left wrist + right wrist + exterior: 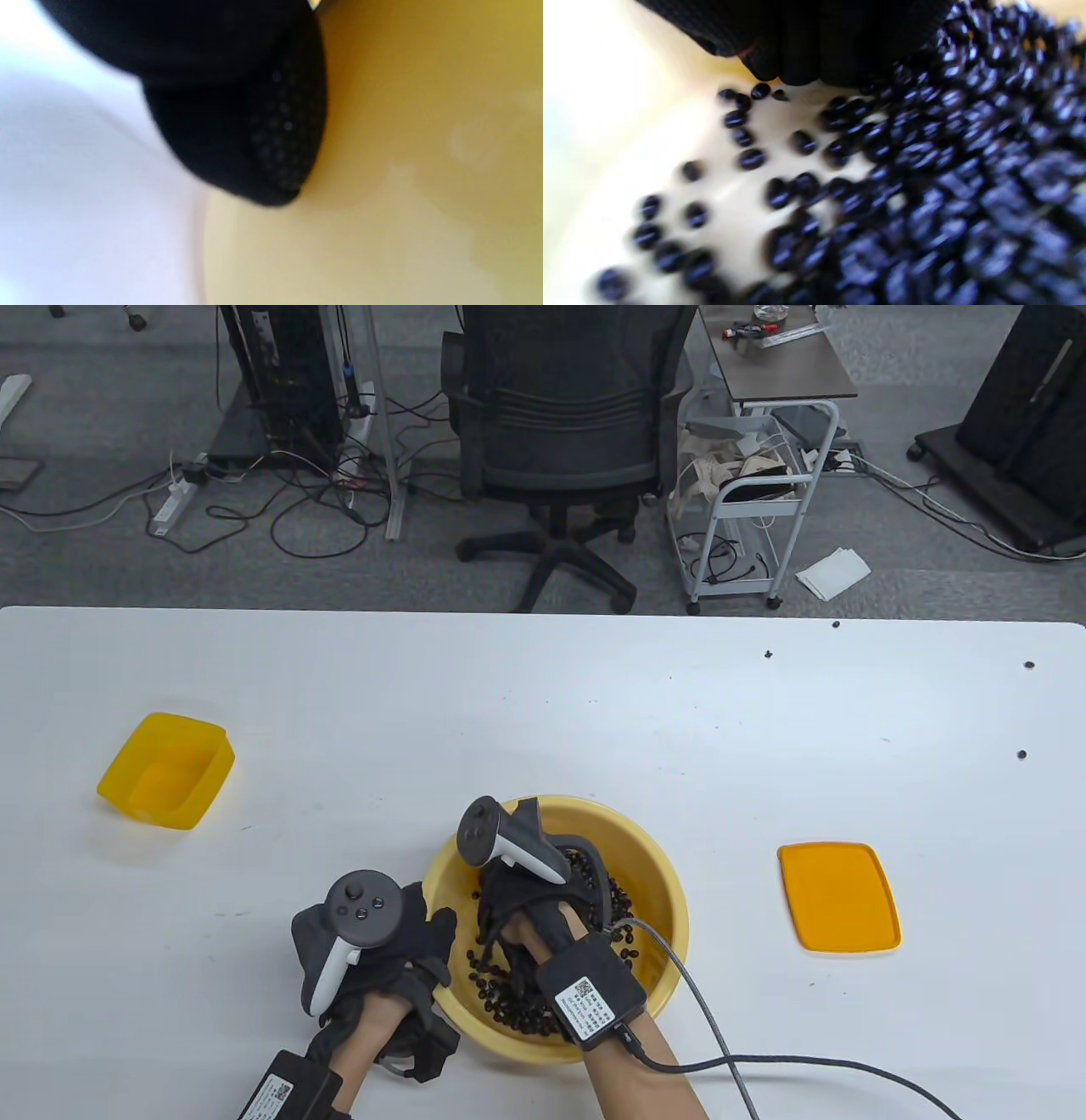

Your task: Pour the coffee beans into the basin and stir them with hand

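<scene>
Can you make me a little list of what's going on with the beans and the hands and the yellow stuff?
basin: yellow, round, near the table's front edge
coffee beans: dark, lying inside the basin
right hand: down in the basin among the beans
left hand: against the basin's outer left side
small yellow box: far left on the table, looks empty
orange lid: flat on the table, right of the basin
stray beans: a few near the table's far right

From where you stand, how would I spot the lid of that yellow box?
Start at the round yellow basin near the white table's front edge. Look right: the flat orange rectangular lid lies alone. Unlike the deep yellow box far left, it has no walls.
</scene>
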`<state>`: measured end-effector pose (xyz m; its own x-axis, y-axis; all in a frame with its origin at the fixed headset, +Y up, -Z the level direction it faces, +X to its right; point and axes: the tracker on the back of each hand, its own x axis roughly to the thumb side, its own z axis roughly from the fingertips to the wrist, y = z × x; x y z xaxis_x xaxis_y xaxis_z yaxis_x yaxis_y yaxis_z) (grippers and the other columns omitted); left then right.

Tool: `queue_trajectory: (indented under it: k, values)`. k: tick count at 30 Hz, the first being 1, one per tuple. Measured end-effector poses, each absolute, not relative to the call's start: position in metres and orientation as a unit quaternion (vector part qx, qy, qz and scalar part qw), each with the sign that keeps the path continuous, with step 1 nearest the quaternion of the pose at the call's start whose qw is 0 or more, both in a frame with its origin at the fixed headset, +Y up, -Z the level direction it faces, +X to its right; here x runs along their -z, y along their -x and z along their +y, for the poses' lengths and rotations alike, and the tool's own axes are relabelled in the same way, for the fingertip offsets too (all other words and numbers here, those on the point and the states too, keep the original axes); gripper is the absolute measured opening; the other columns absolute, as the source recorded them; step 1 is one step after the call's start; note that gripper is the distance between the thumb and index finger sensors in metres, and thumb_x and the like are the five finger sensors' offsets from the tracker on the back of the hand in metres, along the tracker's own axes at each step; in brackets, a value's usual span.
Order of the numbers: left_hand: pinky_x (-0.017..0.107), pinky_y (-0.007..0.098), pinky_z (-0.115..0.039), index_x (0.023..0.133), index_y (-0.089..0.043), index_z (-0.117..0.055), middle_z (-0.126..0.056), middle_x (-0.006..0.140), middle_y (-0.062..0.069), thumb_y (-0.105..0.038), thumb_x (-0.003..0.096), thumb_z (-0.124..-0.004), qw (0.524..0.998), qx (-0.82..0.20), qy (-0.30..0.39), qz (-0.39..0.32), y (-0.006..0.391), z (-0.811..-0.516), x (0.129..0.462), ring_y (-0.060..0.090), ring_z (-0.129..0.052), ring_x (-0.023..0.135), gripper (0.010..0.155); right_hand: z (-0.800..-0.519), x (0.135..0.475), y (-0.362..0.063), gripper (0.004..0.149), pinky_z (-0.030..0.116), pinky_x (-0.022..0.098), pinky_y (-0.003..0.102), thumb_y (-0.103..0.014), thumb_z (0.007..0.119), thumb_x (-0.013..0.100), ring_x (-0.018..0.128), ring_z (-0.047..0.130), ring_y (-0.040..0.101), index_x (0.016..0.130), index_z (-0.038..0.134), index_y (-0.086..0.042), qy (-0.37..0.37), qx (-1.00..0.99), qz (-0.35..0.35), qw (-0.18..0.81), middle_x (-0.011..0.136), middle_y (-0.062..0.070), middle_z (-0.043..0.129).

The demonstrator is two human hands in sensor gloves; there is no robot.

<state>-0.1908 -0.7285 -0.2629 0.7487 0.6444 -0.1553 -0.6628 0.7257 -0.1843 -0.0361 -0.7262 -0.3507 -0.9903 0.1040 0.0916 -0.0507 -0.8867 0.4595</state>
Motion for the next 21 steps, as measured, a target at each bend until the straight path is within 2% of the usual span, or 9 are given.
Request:
queue_trajectory:
  k: [4,8,14,21]
  values:
    - [-0.001,0.019,-0.098,0.093,0.004,-0.058,-0.102,0.068,0.022,-0.039,0.0484,-0.074,0.928,-0.352,0.115,0.043,0.191,-0.728,0.263,0.015,-0.113,0.011,0.064,-0.726,0.356,0.024,0.050,0.070,0.061,0.042,-0.036,0.071,0.041,0.082,0.079,0.031,0.089,0.069,-0.021,-0.022,-0.975,0.220,-0.023,0.092,0.006,0.071]
    - [-0.001,0.019,-0.098,0.093,0.004,-0.058,-0.102,0.068,0.022,-0.039,0.0483,-0.074,0.928,-0.352,0.114,0.046,0.191,-0.728,0.263,0.015,-0.113,0.010,0.064,-0.726,0.357,0.010,0.050,0.072,0.059,0.042,-0.036,0.071,0.042,0.080,0.081,0.031,0.089,0.068,-0.020,0.007,-0.969,0.239,-0.059,0.091,0.008,0.071]
    - [-0.001,0.019,-0.098,0.093,0.003,-0.059,-0.102,0.068,0.021,-0.039,0.0482,-0.074,0.928,-0.352,0.113,0.052,0.190,-0.728,0.262,0.015,-0.113,0.010,0.063,-0.725,0.354,-0.019,0.052,0.075,0.057,0.041,-0.037,0.071,0.042,0.078,0.084,0.031,0.089,0.069,-0.017,0.055,-0.946,0.314,-0.064,0.090,0.011,0.071]
    - [-0.002,0.019,-0.098,0.092,0.003,-0.059,-0.103,0.067,0.021,-0.039,0.0479,-0.075,0.928,-0.352,0.108,0.060,0.190,-0.728,0.261,0.015,-0.113,0.009,0.063,-0.725,0.342,-0.039,0.052,0.079,0.053,0.041,-0.037,0.071,0.042,0.074,0.087,0.033,0.089,0.070,-0.015,0.060,-0.915,0.398,-0.023,0.089,0.014,0.073]
